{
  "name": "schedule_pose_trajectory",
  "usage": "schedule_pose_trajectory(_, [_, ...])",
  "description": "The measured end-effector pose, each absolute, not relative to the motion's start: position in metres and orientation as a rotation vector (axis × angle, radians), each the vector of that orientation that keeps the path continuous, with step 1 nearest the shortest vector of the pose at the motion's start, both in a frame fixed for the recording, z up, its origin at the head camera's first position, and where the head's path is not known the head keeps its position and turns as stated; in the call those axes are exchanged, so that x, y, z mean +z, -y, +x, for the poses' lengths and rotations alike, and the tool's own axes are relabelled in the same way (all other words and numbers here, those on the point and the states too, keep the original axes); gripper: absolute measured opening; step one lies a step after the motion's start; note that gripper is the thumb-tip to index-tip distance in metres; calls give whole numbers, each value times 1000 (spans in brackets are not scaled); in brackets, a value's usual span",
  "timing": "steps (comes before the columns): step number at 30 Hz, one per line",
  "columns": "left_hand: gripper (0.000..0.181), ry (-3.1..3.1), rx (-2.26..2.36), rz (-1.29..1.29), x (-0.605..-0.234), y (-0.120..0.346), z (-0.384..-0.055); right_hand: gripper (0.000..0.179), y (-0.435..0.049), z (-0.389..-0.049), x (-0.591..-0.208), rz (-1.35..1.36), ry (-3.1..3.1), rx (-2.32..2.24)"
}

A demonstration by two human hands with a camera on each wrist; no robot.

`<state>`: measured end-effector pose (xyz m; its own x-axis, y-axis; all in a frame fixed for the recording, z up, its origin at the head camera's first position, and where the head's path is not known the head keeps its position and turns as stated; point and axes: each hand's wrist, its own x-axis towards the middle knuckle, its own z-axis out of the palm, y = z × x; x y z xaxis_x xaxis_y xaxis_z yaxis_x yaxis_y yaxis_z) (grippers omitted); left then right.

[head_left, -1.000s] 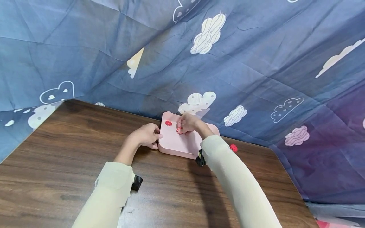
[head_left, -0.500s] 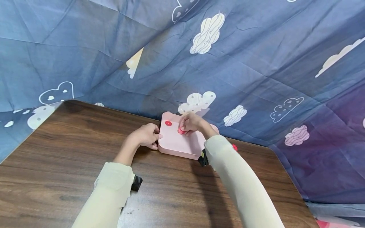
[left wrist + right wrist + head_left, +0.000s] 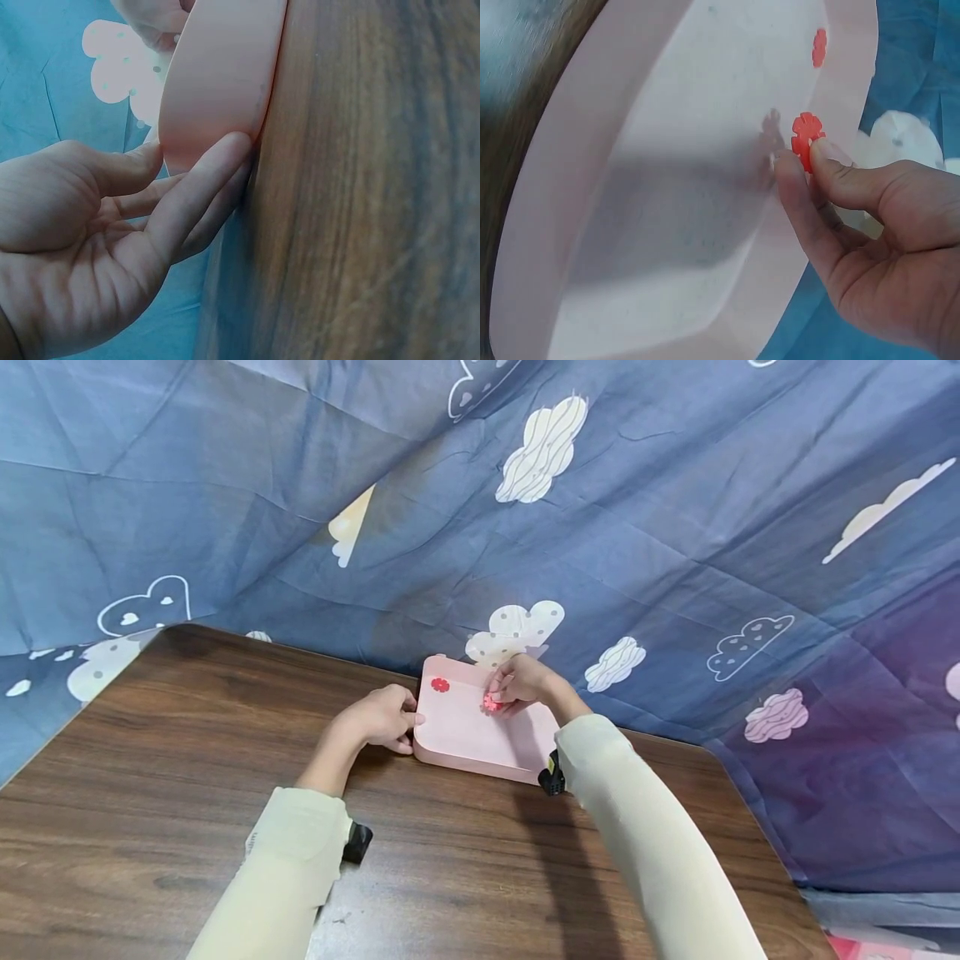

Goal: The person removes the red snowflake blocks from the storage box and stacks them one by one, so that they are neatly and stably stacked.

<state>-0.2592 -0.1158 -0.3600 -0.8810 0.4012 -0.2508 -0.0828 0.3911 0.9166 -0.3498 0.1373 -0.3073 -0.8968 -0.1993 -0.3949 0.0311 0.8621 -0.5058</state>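
A shallow pink tray [image 3: 453,731] with raised walls and rounded corners lies at the table's back edge. At its left end, my left hand [image 3: 381,718] holds the tray: the thumb is on the rim and the fingers lie along the outer wall [image 3: 214,97], as the left wrist view shows. My right hand [image 3: 521,683] is over the tray's inside and pinches a red flower-shaped plastic disc [image 3: 805,136] between thumb and fingers. The held disc casts its shadow on the tray floor. A second red disc [image 3: 440,685] rests inside, near the far left corner.
The brown wooden table [image 3: 225,793] reaches forward from the tray. Right behind it hangs a blue cloth [image 3: 420,568] with cloud prints. A sliver of red [image 3: 628,745] peeks out beside the right sleeve [image 3: 645,818].
Over the last second my right hand has moved rightward with the red disc in its pinch. The red disc on the table at right is now almost hidden by the sleeve. My left hand stays put.
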Motion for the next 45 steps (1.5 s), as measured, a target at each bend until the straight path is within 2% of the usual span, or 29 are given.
schedule_pose_trajectory(5, [35,-2222,1500,282,-361,116,-259,8,-152,-349,-302,-108,-2590,-710])
schedule_pose_trajectory(28, [38,-2231,1495,292,-357,114,-258,19,-239,-339,-276,99,-2557,-760])
schedule_pose_trajectory(45, [37,-2228,1484,289,-359,113,-259,21,-315,-320,-279,248,-2492,-827])
